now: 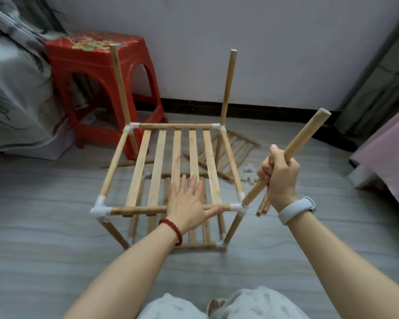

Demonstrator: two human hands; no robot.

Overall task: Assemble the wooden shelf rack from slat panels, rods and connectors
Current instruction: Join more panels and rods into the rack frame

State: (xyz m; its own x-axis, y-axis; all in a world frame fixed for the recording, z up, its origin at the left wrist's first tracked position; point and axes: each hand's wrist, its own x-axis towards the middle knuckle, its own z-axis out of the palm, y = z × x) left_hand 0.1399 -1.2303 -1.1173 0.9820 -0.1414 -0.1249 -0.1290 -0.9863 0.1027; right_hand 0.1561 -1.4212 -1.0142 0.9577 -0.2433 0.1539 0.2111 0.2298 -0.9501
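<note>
A partly built wooden rack stands on the floor, its upper slat panel (159, 162) framed by rods and white corner connectors. Two rods rise from the far corners, the left one (120, 84) and the right one (228, 86). My left hand (189, 203) lies flat on the slats and the front rail, fingers spread. My right hand (279, 178) grips a tilted rod (309, 132) whose lower end sits at the near right connector (238, 207). The near left connector (99, 209) has no upright rod in it.
A red plastic stool (90, 72) stands behind the rack at the left, next to grey bedding (14, 88). Another slat panel (235, 153), loose rods (263, 206) and white connectors (249, 173) lie on the floor to the right. A pink cover (387, 162) borders the right side.
</note>
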